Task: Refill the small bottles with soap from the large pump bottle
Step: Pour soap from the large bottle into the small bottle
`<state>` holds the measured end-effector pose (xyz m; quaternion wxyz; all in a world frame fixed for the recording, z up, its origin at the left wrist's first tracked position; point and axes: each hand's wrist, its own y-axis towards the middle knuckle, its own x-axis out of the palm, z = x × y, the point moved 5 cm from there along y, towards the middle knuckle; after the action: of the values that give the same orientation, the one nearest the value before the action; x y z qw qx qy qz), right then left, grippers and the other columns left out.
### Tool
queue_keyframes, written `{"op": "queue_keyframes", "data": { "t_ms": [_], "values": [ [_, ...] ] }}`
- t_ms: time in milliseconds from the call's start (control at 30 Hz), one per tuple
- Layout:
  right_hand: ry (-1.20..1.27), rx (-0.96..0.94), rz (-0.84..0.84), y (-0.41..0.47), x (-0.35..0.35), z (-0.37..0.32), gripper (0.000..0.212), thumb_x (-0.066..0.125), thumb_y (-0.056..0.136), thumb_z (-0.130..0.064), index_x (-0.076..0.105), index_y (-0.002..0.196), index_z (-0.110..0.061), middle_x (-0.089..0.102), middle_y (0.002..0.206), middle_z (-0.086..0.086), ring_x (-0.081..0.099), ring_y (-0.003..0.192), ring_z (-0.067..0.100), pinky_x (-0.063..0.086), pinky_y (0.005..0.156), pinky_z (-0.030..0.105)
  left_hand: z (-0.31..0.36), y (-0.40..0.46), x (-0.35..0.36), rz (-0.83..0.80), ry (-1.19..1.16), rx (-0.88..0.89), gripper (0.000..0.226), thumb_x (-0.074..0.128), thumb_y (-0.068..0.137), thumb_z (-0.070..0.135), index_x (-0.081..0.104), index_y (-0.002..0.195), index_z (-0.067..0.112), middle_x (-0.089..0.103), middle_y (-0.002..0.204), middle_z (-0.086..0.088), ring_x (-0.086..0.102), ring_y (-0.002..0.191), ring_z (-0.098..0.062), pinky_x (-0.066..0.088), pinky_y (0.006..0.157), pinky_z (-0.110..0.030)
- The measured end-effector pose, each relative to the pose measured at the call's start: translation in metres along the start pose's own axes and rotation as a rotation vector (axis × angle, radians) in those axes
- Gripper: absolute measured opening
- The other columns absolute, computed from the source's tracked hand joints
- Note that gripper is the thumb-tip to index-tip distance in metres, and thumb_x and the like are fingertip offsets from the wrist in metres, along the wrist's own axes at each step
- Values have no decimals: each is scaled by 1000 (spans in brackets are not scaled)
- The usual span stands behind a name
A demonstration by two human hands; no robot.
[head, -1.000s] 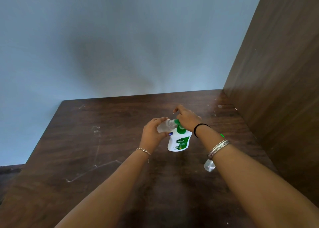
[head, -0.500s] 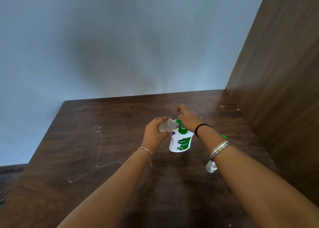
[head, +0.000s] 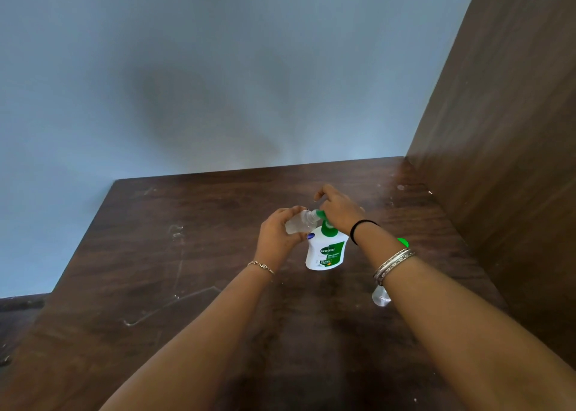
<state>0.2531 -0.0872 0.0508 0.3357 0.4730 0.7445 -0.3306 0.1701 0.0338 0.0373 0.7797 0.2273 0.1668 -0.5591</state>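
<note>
At frame centre we grip a small clear bottle (head: 298, 223) in our left hand (head: 277, 235), mouth at the Dettol pump bottle (head: 326, 251)'s green nozzle, our right hand (head: 339, 213) pressing the pump head, fingers loosely spread; next, likely steady pumping.

A dark brown wooden bench (head: 193, 255) fills the lower half of the frame, its top marked with pale scratches and smudges toward the left. A white pump bottle (head: 325, 253) with a green label stands upright on it at the centre. To the lower right of that, a small clear bottle (head: 380, 297) rests on the wood, partly hidden behind an arm. A bright green piece (head: 403, 241) shows just right of centre, mostly hidden too.
</note>
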Motion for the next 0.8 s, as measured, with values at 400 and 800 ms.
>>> {"op": "queue_keyframes", "data": {
  "t_ms": [400, 800],
  "values": [
    [-42, -8, -38, -1, -5, -2, 30, 33, 89, -14, 48, 111, -28, 59, 115, 5, 54, 102, 27, 39, 95, 43, 4, 0, 0, -36, -15, -9, 51, 78, 66, 9, 62, 114, 9, 64, 110, -7, 56, 93, -14, 43, 83, -22],
    [-80, -17, -36, -6, -6, -1, 33, 31, 90, -12, 47, 115, -25, 59, 119, 5, 53, 107, 28, 33, 93, 42, 5, -5, 1, -33, 20, -13, 50, 77, 68, 10, 61, 116, 11, 63, 112, -6, 53, 92, -8, 39, 81, -17]
  ]
}}
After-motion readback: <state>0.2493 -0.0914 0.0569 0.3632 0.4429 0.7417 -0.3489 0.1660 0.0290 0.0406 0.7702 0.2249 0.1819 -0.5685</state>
